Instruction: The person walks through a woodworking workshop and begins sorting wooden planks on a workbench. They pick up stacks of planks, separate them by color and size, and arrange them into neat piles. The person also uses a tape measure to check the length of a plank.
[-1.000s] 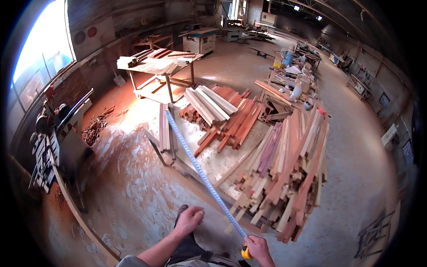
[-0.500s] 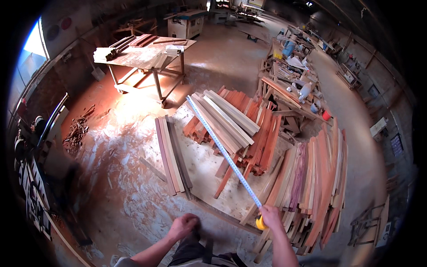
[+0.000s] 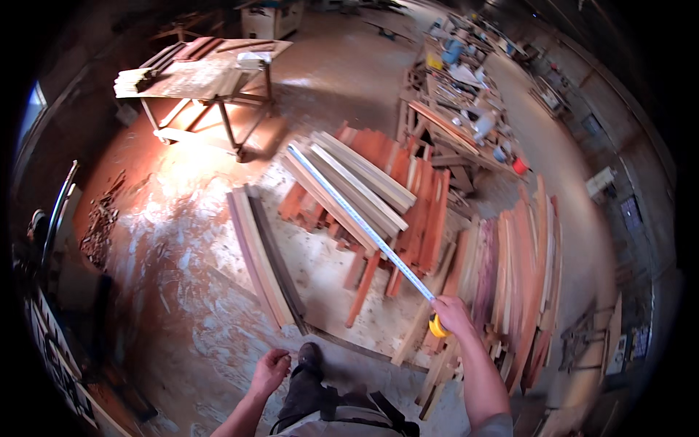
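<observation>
While unreeled: one tape measure (image 3: 364, 222), one right hand (image 3: 453, 313).

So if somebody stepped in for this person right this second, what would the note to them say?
Right hand: closed around the yellow tape measure case.
Left hand: loosely curled, holding nothing, low beside the shoe.
Tape blade: pulled out long, running up and left over the pale boards on the reddish plank stack; its far end sits near the top-left end of those boards.
Done: blade extended along the boards.
Left: by the look of it, reading the length; whether the far end is hooked on cannot be told.
</observation>
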Motion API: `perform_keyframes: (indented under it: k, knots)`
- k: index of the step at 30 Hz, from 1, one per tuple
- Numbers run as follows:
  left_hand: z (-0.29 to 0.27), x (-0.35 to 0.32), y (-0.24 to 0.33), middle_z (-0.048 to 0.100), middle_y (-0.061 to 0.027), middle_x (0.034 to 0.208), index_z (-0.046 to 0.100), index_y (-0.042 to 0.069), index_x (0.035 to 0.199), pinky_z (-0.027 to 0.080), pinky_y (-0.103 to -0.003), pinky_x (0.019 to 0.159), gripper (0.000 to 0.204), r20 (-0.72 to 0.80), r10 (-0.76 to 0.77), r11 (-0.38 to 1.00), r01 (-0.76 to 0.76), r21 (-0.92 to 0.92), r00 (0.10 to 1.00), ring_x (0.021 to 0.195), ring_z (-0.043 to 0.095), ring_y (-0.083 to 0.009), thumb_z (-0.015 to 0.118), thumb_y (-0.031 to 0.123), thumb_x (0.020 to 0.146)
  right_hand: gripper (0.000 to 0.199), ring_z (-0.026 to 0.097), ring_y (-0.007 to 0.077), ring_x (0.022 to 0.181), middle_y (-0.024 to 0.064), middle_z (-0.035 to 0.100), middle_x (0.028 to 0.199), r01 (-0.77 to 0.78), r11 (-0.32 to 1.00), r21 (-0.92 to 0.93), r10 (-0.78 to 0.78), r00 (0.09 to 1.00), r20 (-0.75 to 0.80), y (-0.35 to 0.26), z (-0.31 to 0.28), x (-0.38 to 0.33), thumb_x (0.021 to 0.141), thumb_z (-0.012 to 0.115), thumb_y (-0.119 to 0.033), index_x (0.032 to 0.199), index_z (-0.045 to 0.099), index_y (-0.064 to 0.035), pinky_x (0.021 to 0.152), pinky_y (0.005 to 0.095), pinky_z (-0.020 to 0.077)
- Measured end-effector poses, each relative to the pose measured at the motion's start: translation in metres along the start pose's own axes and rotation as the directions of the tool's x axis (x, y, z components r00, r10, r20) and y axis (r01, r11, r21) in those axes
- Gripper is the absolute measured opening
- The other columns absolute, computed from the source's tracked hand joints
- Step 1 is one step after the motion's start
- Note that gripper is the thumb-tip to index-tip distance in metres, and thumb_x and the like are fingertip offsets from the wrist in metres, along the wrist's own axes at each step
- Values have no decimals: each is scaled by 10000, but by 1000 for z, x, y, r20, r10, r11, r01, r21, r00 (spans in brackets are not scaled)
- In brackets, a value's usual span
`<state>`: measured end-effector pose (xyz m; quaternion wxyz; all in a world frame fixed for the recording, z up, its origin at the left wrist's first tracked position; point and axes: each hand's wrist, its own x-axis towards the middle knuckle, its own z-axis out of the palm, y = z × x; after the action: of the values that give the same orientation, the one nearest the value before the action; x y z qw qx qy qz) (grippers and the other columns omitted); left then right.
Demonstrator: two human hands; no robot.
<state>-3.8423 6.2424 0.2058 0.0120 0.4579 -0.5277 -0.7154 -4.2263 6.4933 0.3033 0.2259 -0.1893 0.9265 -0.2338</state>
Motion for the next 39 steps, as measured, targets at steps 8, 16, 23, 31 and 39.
perform_keyframes:
  k: [8,16,23,31,39]
  knots:
    - [-5,9,17,625,-35,823,593,-2,1119,499,-253,620,228,-6,-40,998,41,52,999,674,590,-108,582,125,930,355,591,382,731,212,590,754,-73,997,-29,72,996,-46,-8,2,5,908,544,-358,822,602,-19,664,439,456]
    - [-18,9,34,611,-29,801,596,6,1102,494,-247,606,217,-13,-34,999,34,42,999,660,584,-99,583,130,924,320,579,288,649,168,575,694,-67,997,-23,65,995,-78,-10,5,4,909,570,-318,830,616,-12,642,389,458]
    - [-24,11,50,623,-50,818,587,-25,1122,500,-255,621,250,-11,-8,993,10,115,1000,680,596,-117,575,128,924,301,584,263,645,138,589,689,-62,998,13,63,993,-102,-22,8,7,910,573,-308,854,627,-18,645,375,463]
    - [6,27,69,628,-66,848,580,-35,1132,510,-265,654,261,22,58,987,-61,152,998,714,609,-133,585,131,930,295,585,112,680,62,614,683,-34,917,397,71,994,-78,-19,46,-11,921,567,-267,854,655,6,635,291,456]
    - [81,71,143,624,-75,758,565,-32,1183,500,-301,634,405,89,264,891,-278,359,960,671,608,-145,607,261,906,264,588,113,694,42,635,745,-271,697,663,222,962,160,29,125,-101,922,581,-248,838,658,-11,657,267,461]
